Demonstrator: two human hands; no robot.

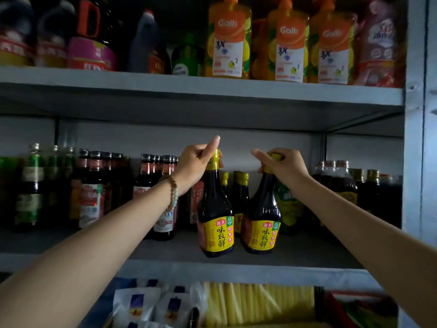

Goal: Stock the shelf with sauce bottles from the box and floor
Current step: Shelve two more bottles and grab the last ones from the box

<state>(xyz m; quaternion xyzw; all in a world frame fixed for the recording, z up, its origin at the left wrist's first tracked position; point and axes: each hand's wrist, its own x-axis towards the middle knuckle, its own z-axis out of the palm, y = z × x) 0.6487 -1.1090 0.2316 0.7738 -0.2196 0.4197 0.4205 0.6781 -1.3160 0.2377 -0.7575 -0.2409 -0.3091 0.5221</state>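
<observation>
The left hand [197, 163] grips the left soy sauce bottle [216, 216] by its neck, upright at the shelf [302, 255] front; the right hand [285, 168] likewise grips the right soy sauce bottle [262, 218] — slightly tilted; level it, then slide both back toward the matching bottles [240, 192] behind.

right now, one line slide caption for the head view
Left hand grips the left sauce bottle and right hand the right sauce bottle by their necks, at the front of the middle shelf.

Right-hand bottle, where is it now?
Head view, centre: the right bottle stands tilted on the middle shelf, right of the left bottle, a green bottle behind it.
</observation>
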